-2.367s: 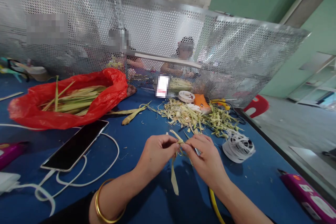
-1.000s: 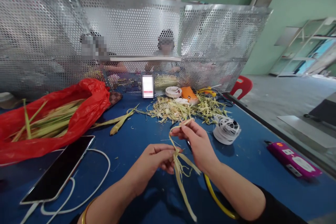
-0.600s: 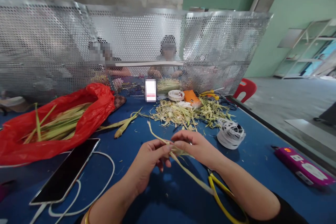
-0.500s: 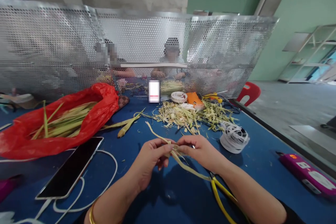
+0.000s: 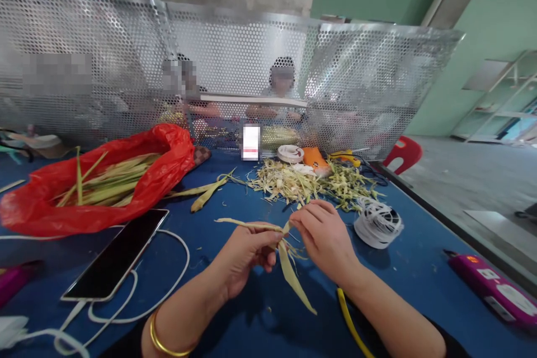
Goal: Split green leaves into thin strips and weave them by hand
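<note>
Above the blue table, my left hand (image 5: 254, 249) pinches a bundle of pale dried leaf strips (image 5: 296, 279), thumb pressed on the crossing point. One thin end sticks out to the left past the knuckles, and a wider blade hangs down to the right. My right hand (image 5: 325, 235), fingers closed, grips a short end of leaf strip at the top of the bundle; its fingertips are partly hidden. Under my right forearm lies a yellow-handled tool (image 5: 350, 324), mostly covered by the arm.
A red plastic bag (image 5: 168, 168) of long leaves lies at left, beside a charging phone (image 5: 119, 254). Leaf scraps (image 5: 285, 182), a tape roll (image 5: 290, 154) and an orange packet (image 5: 314, 159) sit at the back. A white strip coil (image 5: 377, 224) and purple device (image 5: 493, 285) are at right.
My right hand has moved up and turned, pulling a strip end upward from the bundle. The hanging blade now points more steeply down. The view has shifted slightly.
</note>
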A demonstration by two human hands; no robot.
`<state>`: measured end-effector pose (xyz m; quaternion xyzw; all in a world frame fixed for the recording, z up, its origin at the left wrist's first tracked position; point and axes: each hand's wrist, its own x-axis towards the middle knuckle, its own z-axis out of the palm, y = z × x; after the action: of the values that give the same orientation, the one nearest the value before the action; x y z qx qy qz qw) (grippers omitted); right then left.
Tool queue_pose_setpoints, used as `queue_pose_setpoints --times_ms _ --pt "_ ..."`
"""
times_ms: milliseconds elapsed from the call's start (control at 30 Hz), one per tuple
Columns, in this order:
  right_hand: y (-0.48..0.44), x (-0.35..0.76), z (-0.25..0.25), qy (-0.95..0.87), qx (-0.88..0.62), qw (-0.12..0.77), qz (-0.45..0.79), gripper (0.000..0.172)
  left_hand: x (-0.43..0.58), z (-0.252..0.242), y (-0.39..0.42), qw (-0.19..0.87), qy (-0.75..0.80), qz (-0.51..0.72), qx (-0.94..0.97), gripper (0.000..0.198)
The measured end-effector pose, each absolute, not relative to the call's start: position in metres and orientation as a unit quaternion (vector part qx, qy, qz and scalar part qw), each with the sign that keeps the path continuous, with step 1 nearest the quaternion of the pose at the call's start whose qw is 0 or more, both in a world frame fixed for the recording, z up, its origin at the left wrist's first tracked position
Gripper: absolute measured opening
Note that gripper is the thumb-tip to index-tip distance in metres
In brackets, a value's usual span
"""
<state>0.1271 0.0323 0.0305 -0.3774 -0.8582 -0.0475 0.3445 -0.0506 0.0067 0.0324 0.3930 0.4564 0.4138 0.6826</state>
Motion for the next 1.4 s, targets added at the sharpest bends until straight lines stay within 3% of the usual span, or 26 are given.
queue_pose_setpoints --times_ms 333,567,800,1033,1133,1200,1267,1400 --pt "0.032 0.124 0.025 -0.850 -0.385 0.354 -0.055 0.020 -0.045 0.033 0.003 0.673 0.491 0.373 0.408 0.021" --pt "0.026 0.125 0.033 -0.813 -0.401 0.419 -0.040 0.013 -0.046 0.034 0.006 0.645 0.498 0.448 0.367 0.026" --pt "0.011 0.114 0.032 -0.859 -0.367 0.357 0.027 0.016 -0.051 0.035 0.008 0.654 0.476 0.478 0.343 0.030" --pt "0.013 0.112 0.031 -0.866 -0.371 0.335 -0.007 0.019 -0.048 0.029 0.008 0.614 0.499 0.501 0.351 0.026" --pt "0.009 0.114 0.031 -0.822 -0.400 0.397 -0.084 0.006 -0.049 0.030 0.009 0.618 0.490 0.509 0.346 0.029" --pt "0.004 0.115 0.030 -0.796 -0.397 0.444 -0.109 0.012 -0.049 0.033 0.009 0.631 0.475 0.510 0.341 0.029" --pt "-0.002 0.113 0.025 -0.807 -0.389 0.443 -0.045 0.012 -0.049 0.036 0.008 0.643 0.469 0.510 0.326 0.028" --pt "-0.004 0.101 0.013 -0.791 -0.453 0.355 0.207 0.018 -0.046 0.038 0.005 0.664 0.468 0.500 0.301 0.030"
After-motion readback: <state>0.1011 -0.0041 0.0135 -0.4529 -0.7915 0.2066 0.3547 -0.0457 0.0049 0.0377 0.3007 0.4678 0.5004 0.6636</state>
